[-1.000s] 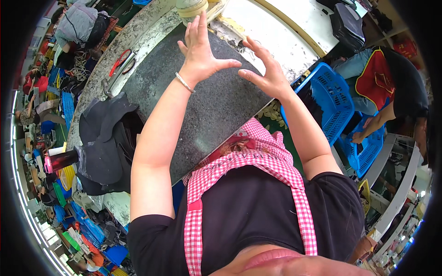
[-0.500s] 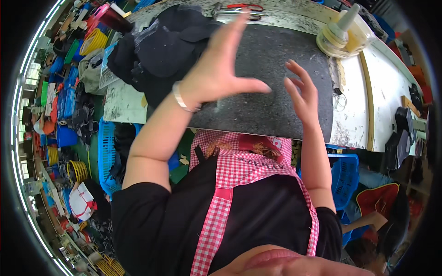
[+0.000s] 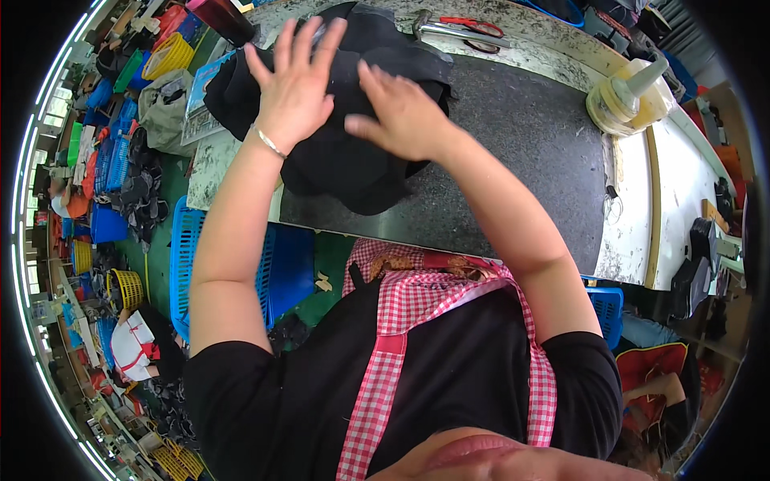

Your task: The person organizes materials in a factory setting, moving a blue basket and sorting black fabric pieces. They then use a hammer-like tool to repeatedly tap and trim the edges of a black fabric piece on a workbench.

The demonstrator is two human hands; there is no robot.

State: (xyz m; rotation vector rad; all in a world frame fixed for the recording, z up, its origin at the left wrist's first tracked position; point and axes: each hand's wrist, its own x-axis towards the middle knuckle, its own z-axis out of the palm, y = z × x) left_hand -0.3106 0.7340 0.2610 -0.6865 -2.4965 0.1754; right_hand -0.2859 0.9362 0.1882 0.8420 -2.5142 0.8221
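A pile of black fabric pieces [image 3: 353, 172] lies on the left part of the dark work slab [image 3: 513, 152]. Spread over its left side is my left hand [image 3: 297, 92], fingers apart, with a bracelet at the wrist. My right hand [image 3: 405, 116] lies across the right side of the pile, slightly blurred, its fingers stretched out and nothing gripped in them. Both palms face down on or just over the cloth; firm contact cannot be made out. The parts of the pile under the hands are hidden.
Behind the slab lie a hammer [image 3: 457, 30] and red-handled scissors [image 3: 481, 28]. A glue pot with a spout [image 3: 622, 100] stands at the back right. A dark red cup [image 3: 220, 20] is at the back left. Blue baskets [image 3: 183, 248] flank the table below; other people work nearby.
Both hands have moved left, from the air above the slab onto the black fabric. The pile now spreads nearer to me, and the view has shifted slightly.
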